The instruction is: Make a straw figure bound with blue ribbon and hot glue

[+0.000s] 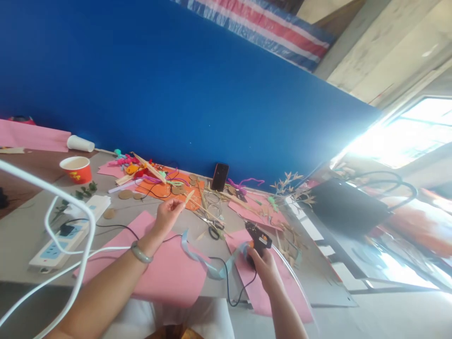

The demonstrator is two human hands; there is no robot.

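My left hand (168, 213) is raised over the pink paper sheet (165, 263) and pinches a small tan wooden piece (189, 196) between thumb and fingers. A grey bangle sits on that wrist. My right hand (263, 263) is closed round a black glue gun (257, 238) with an orange trigger, its nozzle pointing up and left. Its black cord (226, 282) trails back toward me. A pale blue ribbon (208, 263) lies curled between the two hands.
A grey table (21, 245) holds a white power strip (56, 245), a red paper cup (76, 169), scissors (213, 230), orange paper with coloured scraps (165, 186), a black phone (220, 176) leaning on the blue wall, dried twigs (291, 186). White cables (70, 226) loop at left.
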